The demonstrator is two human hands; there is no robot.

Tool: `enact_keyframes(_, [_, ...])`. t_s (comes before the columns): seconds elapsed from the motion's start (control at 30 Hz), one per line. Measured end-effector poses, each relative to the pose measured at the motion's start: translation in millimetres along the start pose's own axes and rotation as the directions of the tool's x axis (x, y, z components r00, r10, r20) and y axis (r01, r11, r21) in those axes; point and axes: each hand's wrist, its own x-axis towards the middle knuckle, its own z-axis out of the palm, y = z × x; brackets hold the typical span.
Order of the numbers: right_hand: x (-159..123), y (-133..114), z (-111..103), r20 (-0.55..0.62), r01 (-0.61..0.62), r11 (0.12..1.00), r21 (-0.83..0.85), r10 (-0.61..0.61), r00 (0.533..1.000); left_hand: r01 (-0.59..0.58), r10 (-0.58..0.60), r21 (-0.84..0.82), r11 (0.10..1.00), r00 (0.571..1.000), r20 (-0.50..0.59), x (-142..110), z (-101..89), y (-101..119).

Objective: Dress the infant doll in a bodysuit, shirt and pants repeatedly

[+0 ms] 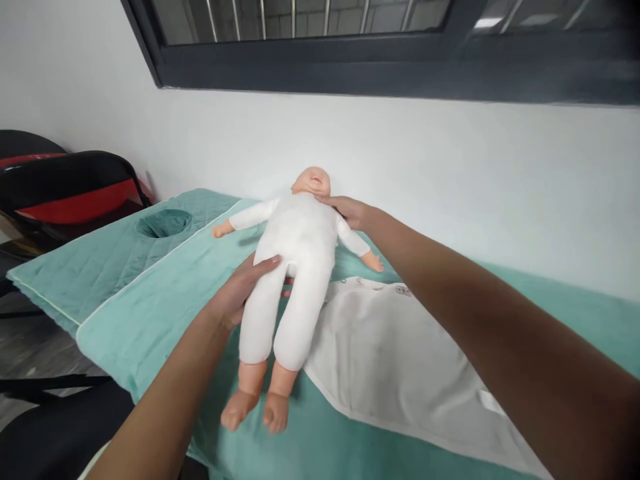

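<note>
A baby doll (299,230) with a white cloth body and bare plastic head, hands and feet is face up over the green bed cover (175,293). My left hand (250,283) is wrapped round the top of its leg on the left, thumb on the front and fingertips showing between the legs. At the doll's neck and shoulder lies my right hand (345,208), its fingers partly hidden behind the head and shoulder. Beside the doll's legs, a white cloth garment (390,353) with small printed figures along its top edge is spread on the cover, partly behind my right forearm.
At the left end, the bed has a quilted section with a round face hole (165,223). Black and red chairs (75,193) stand beyond it. A white wall (450,173) with a dark-framed, barred window (310,67) borders the far side.
</note>
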Motion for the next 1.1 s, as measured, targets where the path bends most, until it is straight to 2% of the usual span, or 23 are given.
enact_keyframes(0.07, [-42,-15,-15,0.012,0.008,0.999,0.053,-0.009,1.0,-0.026,0.027,-0.037,0.999,0.999,0.038,-18,33.8,-10])
enact_keyframes(0.13, [-91,-23,-28,-0.067,-0.012,1.0,0.016,0.013,0.998,-0.021,0.026,-0.082,0.996,0.997,0.068,-38,71.2,-24])
enact_keyframes(0.2, [-142,-21,-38,-0.166,-0.042,0.996,-0.075,0.029,0.986,0.003,0.009,-0.124,0.992,0.996,0.091,-60,107.8,-44])
enact_keyframes(0.3, [-213,0,-45,-0.294,-0.086,0.973,-0.214,0.02,0.956,0.056,-0.04,-0.16,0.985,0.994,0.104,-88,153.0,-84])
enact_keyframes(0.37, [-249,21,-46,-0.404,-0.139,0.942,-0.307,0.003,0.915,0.094,-0.074,-0.173,0.98,0.991,0.114,-100,174.8,-113])
enact_keyframes(0.43, [-275,43,-44,-0.493,-0.21,0.896,-0.39,-0.011,0.87,0.127,-0.106,-0.178,0.976,0.987,0.123,-106,190.5,-140])
enact_keyframes(0.5, [-291,62,-42,-0.527,-0.251,0.863,-0.439,-0.02,0.85,0.156,-0.139,-0.167,0.973,0.984,0.109,-109,200.9,-161])
enact_keyframes(0.6, [-304,83,-40,-0.527,-0.264,0.849,-0.457,-0.019,0.85,0.196,-0.186,-0.127,0.972,0.979,0.085,-109,206.2,-174])
enact_keyframes(0.67, [-308,90,-41,-0.522,-0.281,0.838,-0.468,-0.006,0.853,0.222,-0.216,-0.063,0.973,0.973,0.084,-109,201.8,-172])
enact_keyframes(0.7, [-309,91,-41,-0.529,-0.309,0.803,-0.51,-0.01,0.848,0.221,-0.221,-0.003,0.975,0.973,0.075,-108,197.2,-169])
enact_keyframes(0.73, [-308,90,-40,-0.548,-0.346,0.736,-0.582,-0.04,0.836,0.212,-0.216,0.079,0.974,0.975,0.048,-106,191.4,-165])
enact_keyframes(0.8, [-301,85,-33,-0.571,-0.419,0.503,-0.756,-0.196,0.797,0.169,-0.165,0.288,0.943,0.986,-0.039,-98,177.7,-157])
enact_keyframes(0.87, [-286,78,-17,-0.488,-0.416,0.259,-0.872,-0.377,0.787,0.095,-0.056,0.51,0.855,0.994,-0.092,-80,165.1,-150])
enact_keyframes(0.9, [-275,74,-6,-0.414,-0.365,0.197,-0.91,-0.421,0.807,0.039,0.017,0.612,0.79,0.996,-0.085,-69,160.5,-148])
enact_keyframes(0.97, [-248,68,16,-0.218,-0.177,0.142,-0.974,-0.37,0.903,-0.102,0.181,0.782,0.615,0.983,-0.014,-43,155.4,-148])
enact_keyframes(1.03, [-220,67,33,-0.022,0.006,0.131,-0.991,-0.208,0.978,-0.194,0.288,0.871,0.451,0.956,0.063,-19,154.4,-152])
enact_keyframes(1.1, [-196,69,43,0.091,0.099,0.164,-0.982,-0.053,0.994,-0.208,0.316,0.904,0.374,0.945,0.087,0,154.3,-159])
